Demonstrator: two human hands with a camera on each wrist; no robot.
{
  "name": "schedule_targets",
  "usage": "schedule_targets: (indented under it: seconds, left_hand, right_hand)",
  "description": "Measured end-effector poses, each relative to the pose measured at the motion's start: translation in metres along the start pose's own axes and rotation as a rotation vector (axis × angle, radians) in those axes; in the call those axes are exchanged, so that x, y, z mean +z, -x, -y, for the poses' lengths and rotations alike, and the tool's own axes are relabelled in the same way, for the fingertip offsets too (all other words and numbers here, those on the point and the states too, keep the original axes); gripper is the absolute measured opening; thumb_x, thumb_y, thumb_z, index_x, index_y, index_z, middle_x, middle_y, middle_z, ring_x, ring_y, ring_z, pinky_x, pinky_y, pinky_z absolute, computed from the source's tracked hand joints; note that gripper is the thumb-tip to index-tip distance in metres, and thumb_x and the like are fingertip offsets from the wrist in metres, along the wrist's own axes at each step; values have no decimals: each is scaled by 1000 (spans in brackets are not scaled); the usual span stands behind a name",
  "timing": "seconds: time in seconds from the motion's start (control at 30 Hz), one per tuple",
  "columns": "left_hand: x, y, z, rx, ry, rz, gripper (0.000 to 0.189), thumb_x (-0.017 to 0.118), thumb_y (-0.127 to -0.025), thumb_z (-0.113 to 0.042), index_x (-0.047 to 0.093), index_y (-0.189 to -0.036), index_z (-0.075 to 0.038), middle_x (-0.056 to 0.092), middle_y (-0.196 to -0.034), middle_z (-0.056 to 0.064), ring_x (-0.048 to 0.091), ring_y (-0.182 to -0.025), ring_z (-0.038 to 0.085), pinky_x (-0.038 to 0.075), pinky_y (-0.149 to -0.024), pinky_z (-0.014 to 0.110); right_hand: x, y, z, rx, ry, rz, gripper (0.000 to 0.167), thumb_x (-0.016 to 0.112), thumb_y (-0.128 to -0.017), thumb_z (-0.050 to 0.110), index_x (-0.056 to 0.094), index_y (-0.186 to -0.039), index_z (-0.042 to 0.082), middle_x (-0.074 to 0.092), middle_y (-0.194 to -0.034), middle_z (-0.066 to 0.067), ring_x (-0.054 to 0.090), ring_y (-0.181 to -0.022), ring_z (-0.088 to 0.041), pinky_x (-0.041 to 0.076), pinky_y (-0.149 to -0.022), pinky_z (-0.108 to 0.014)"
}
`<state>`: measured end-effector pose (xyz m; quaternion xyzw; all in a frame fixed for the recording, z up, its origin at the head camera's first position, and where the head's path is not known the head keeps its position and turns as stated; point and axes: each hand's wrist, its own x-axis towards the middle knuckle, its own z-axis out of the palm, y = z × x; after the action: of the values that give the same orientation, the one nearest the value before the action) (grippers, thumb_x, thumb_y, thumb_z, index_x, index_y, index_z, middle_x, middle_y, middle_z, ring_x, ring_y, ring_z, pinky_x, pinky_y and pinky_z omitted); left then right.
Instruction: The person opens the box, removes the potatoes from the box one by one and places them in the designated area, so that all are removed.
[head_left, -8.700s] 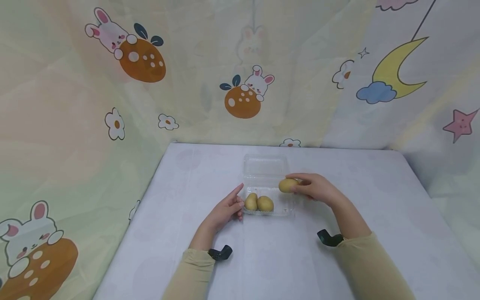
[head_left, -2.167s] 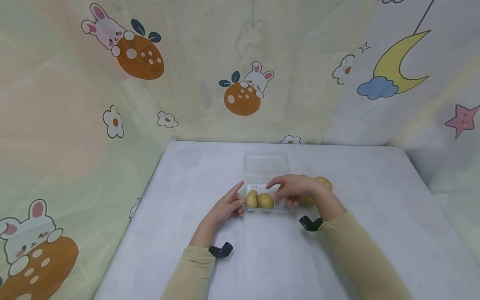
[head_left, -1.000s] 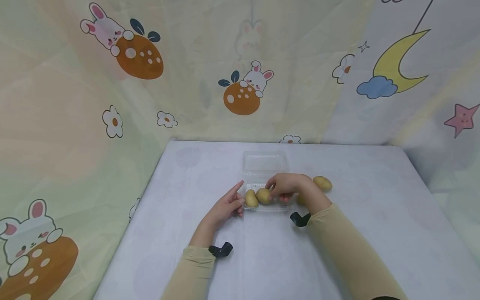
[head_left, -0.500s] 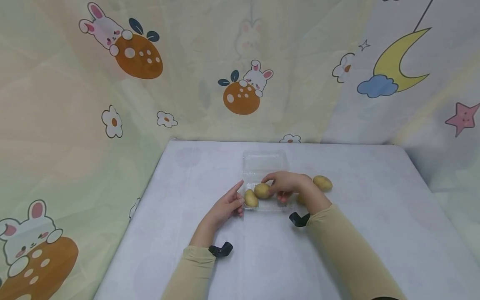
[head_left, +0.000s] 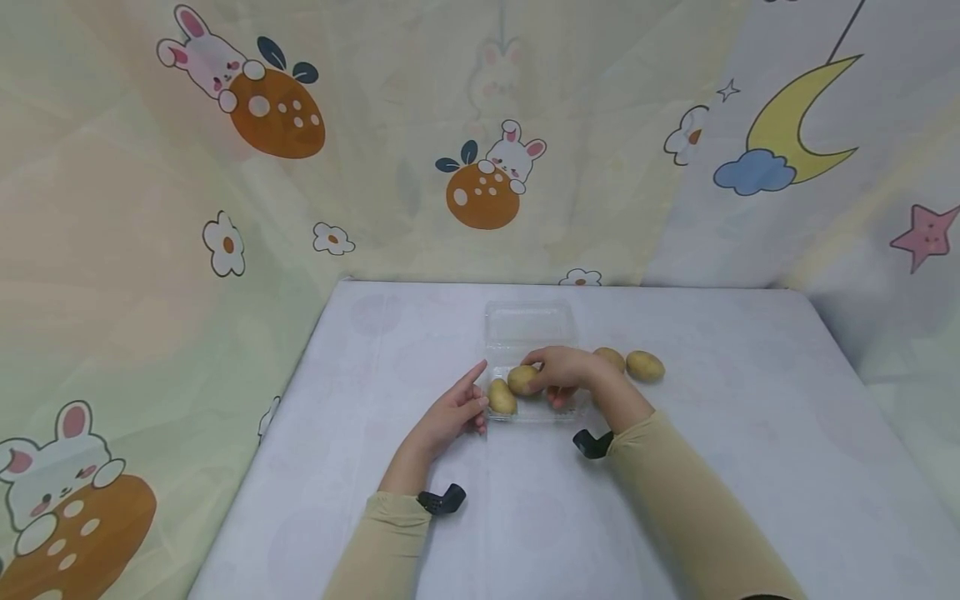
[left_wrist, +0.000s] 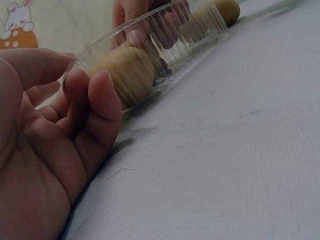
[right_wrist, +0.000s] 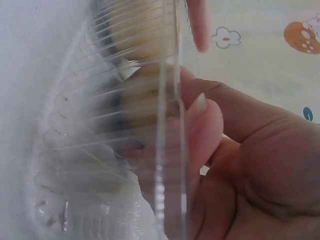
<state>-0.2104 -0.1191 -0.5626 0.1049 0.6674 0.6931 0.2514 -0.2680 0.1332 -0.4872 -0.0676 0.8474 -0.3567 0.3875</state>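
Observation:
A clear plastic clamshell container (head_left: 551,415) lies open on the table, its lid (head_left: 529,323) folded back. Inside, a small yellow potato (head_left: 502,397) sits at the left end. Beside it is a rounder potato (head_left: 522,381), which my right hand (head_left: 567,368) pinches between thumb and fingers. My left hand (head_left: 448,422) holds the container's left edge, index finger stretched forward, as the left wrist view shows through the fingertips (left_wrist: 106,82). In the right wrist view, the clear wall partly covers the right hand's fingers and the potatoes.
Right of the container, partly behind the right arm, lie a potato (head_left: 611,359) and another potato (head_left: 645,367). The white table (head_left: 720,333) meets a printed cloth backdrop (head_left: 390,125) at its far edge. Black wrist cameras sit at both cuffs.
The right hand, empty 2.2 seconds ago, has taken hold of the rounder potato and shifted it back and slightly left. A potato nearer the front right is now hidden behind the forearm.

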Motion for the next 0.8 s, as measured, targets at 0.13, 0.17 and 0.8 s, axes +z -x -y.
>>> schedule_targets:
  seconds: [0.13,0.17,0.8]
  left_hand:
    - [1,0,-1,-3,-1,-5,66,57,-100,-20,24,-157,-31,46,-97,3,52,-74,14,55,-70,30]
    - [1,0,-1,-2,-1,-4,67,57,-100,-19,24,-157,-31,46,-97,3,52,-74,14,55,-70,30]
    - [1,0,-2,-24,-32,-25,67,58,-100,-23,25,-157,-34,48,-99,4,55,-76,16,56,-73,31]
  right_hand:
    - [0,0,-1,-11,-4,-7,51,75,-88,29,56,-134,22,56,-68,-5,53,-50,-13,52,-50,-26]
    - [0,0,-1,-13,-6,-9,50,75,-87,29,57,-133,22,56,-68,-5,53,-50,-13,52,-50,-26]
    - [-13,23,-6,-132,-37,-36,47,74,-88,35,55,-131,30,59,-111,-18,56,-55,-20,54,-62,-35]
